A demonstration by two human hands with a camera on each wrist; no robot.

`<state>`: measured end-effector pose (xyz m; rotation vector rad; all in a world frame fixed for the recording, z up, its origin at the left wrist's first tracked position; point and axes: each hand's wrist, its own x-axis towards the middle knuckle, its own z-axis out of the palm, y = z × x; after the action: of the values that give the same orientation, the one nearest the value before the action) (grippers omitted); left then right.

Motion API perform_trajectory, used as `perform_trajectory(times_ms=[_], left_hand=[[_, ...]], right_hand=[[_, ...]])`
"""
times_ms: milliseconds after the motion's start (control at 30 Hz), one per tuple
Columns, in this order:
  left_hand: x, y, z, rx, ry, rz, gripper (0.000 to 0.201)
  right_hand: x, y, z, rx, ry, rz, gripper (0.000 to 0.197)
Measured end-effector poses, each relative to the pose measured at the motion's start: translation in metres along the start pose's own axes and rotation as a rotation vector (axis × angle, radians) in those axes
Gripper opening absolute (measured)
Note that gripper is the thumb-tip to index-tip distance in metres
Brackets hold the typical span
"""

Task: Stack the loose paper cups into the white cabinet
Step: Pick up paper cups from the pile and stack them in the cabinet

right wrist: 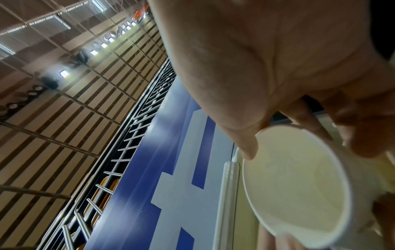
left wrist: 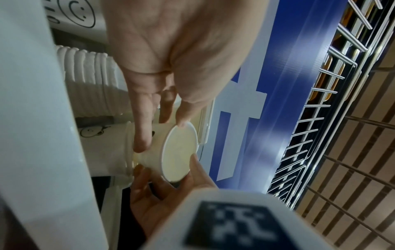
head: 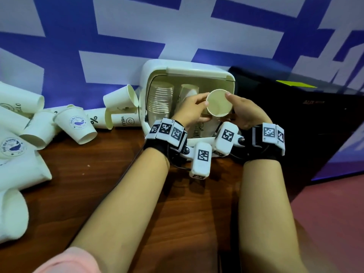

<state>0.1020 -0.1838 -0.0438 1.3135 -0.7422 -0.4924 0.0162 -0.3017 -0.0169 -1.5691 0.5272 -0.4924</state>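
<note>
A white cabinet (head: 155,65) stands open against the blue-and-white wall, with a tall stack of nested cups (head: 160,102) at its left inside. Both hands hold one paper cup (head: 219,102) in the cabinet's mouth, its open rim facing me. My left hand (head: 194,107) grips its left side with thumb on the rim. From the right, my right hand (head: 239,109) grips it. In the left wrist view the paper cup (left wrist: 178,152) sits partly in another cup (left wrist: 119,148) below it, and the nested stack (left wrist: 89,72) lies beside. The right wrist view shows the cup's inside (right wrist: 299,182) under my thumb.
Several loose paper cups (head: 78,125) lie tumbled on the brown wooden table (head: 110,174) left of the cabinet, some printed with a whale or "HELLO". A black box (head: 299,119) stands right of the cabinet. The table's edge drops to a red floor (head: 331,213) at right.
</note>
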Motion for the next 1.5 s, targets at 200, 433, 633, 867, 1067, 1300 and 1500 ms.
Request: perform_trajectory(times_ms=[200,433,633,867,1067,1300,1500], left_hand=[[0.002,0.001,-0.003,0.030,0.055,0.033,0.040],[0.001,0.006,-0.004,0.220,0.037,-0.026,0.050],[-0.003,0.008,-0.005,0.332,0.036,-0.088,0.049],[-0.008,0.013,-0.009,0.380,-0.008,-0.184,0.038],[-0.008,0.007,-0.004,0.365,-0.012,-0.286,0.032],[-0.016,0.018,-0.006,0.391,-0.038,-0.310,0.027],[-0.029,0.034,-0.017,0.397,-0.064,-0.281,0.013]], right_hand=[[0.009,0.004,0.004,0.102,0.102,0.070,0.026],[0.018,0.008,0.000,0.116,0.130,0.104,0.022],[0.018,0.009,-0.006,-0.054,0.165,0.180,0.026],[0.004,0.004,0.007,-0.197,-0.007,0.278,0.038],[0.002,0.011,0.014,-0.236,-0.007,0.305,0.041],[0.007,0.006,0.007,-0.337,-0.034,0.312,0.050],[0.008,-0.006,0.008,-0.479,0.015,0.204,0.036]])
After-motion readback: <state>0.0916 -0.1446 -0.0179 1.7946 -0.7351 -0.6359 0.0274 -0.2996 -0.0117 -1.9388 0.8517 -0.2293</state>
